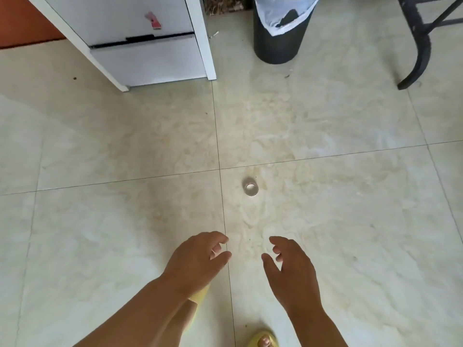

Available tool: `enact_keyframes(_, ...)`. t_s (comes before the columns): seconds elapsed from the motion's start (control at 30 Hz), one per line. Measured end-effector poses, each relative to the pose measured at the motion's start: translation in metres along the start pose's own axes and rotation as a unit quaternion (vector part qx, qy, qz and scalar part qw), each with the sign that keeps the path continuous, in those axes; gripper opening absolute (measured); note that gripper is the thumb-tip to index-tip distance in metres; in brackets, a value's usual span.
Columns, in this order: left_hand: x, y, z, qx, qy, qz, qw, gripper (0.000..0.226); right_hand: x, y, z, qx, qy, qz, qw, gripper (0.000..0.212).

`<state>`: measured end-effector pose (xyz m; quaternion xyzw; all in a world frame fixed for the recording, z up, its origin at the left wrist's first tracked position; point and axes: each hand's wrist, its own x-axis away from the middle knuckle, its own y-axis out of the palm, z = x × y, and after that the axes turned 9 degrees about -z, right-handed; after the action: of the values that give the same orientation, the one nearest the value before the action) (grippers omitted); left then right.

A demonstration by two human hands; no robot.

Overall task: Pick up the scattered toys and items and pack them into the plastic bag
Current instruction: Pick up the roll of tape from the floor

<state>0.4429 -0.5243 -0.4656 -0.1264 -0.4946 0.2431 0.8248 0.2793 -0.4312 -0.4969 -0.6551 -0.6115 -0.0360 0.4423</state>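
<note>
**Two empty hands over the floor, a small roll ahead**

I see the floor [100,234] from above. It is made of big pale tiles with thin dark lines between them. I use the small roll [250,187] as my marker. It looks like a little ring of tape, pale grey with a hole in the middle. It lies on the floor just past the spot where four tiles meet. Nothing touches it.

Both hands are nearer to me than the roll, and well apart from it. The left hand [198,261] hangs in the air with its fingers loosely bent. It holds nothing. The right hand [293,269] is beside it, with a gap between them. Its fingers are loosely bent too, and it holds nothing.

Under the hands I see yellow slippers [263,338] on the feet.

Far past the roll stands a black bin [278,43] with a pale bag [283,11] lining it. To the left of the bin is a white cabinet [150,61] with a red scrap stuck on its front. To the right of the bin is a black chair leg [416,46]. I cannot tell if the bag in the bin is the one for packing.
</note>
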Motion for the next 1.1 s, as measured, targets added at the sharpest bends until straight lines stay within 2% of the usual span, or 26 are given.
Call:
enact_keyframes(0.3, -0.167, 0.026, -0.099, -0.094, 0.002, -0.06, 0.994, 0.032, -0.192, 0.106, 0.073, 0.024, 0.069, 0.008, 0.997, 0.037)
enact_keyframes(0.43, -0.209, 0.036, -0.137, -0.116, 0.0, -0.062, 0.991, 0.031, -0.26, 0.143, 0.098, 0.046, 0.079, 0.015, 0.996, 0.041)
enact_keyframes(0.6, -0.234, 0.044, -0.166, -0.129, 0.002, -0.051, 0.99, 0.029, -0.299, 0.177, 0.116, 0.05, 0.076, 0.035, 0.995, 0.04)
enact_keyframes(0.73, -0.242, 0.045, -0.166, -0.142, 0.014, -0.048, 0.989, 0.029, -0.306, 0.182, 0.118, 0.077, 0.103, 0.062, 0.99, 0.023)
enact_keyframes(0.83, -0.238, 0.043, -0.156, -0.132, 0.018, -0.043, 0.99, 0.03, -0.289, 0.178, 0.11, 0.025, 0.102, 0.075, 0.992, 0.016)
enact_keyframes(1.0, -0.197, 0.034, -0.108, -0.127, 0.044, -0.055, 0.989, 0.03, -0.208, 0.144, 0.08, -0.053, 0.097, 0.114, 0.987, 0.011)
enact_keyframes(1.1, -0.159, 0.02, -0.063, -0.131, 0.063, -0.062, 0.987, 0.03, -0.149, 0.102, 0.05, -0.106, 0.108, 0.152, 0.977, 0.011)
